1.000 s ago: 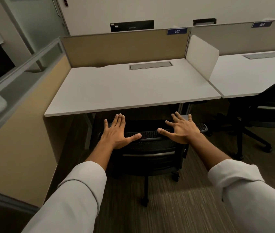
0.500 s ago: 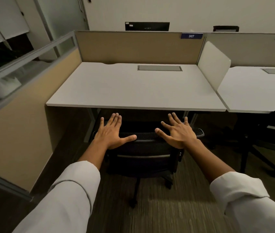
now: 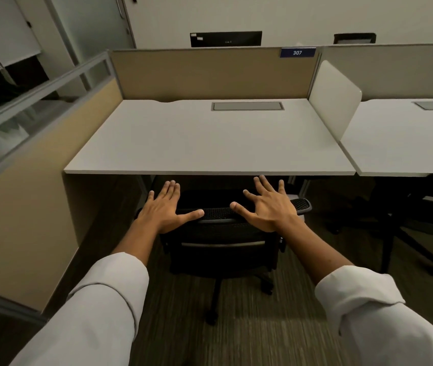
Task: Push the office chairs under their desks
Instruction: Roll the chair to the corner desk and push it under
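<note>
A black mesh office chair (image 3: 220, 233) stands in front of the white desk (image 3: 210, 138) marked 307, its seat hidden under the desktop and its backrest just short of the front edge. My left hand (image 3: 166, 207) lies flat on the left part of the backrest's top rim, fingers straight and together. On the right part of that rim my right hand (image 3: 268, 204) presses with fingers spread. A second black chair (image 3: 421, 207) stands at the neighbouring desk (image 3: 405, 138) on the right, its base out on the carpet.
A tan partition with glass (image 3: 38, 143) walls off the left side. A white divider panel (image 3: 334, 99) separates the two desks. Tan back screens run behind both. Striped carpet (image 3: 249, 331) lies between me and the chair.
The view has swung left and nearer, centring desk 307. The chair has gone slightly further under the desk with both hands still flat on the backrest.
</note>
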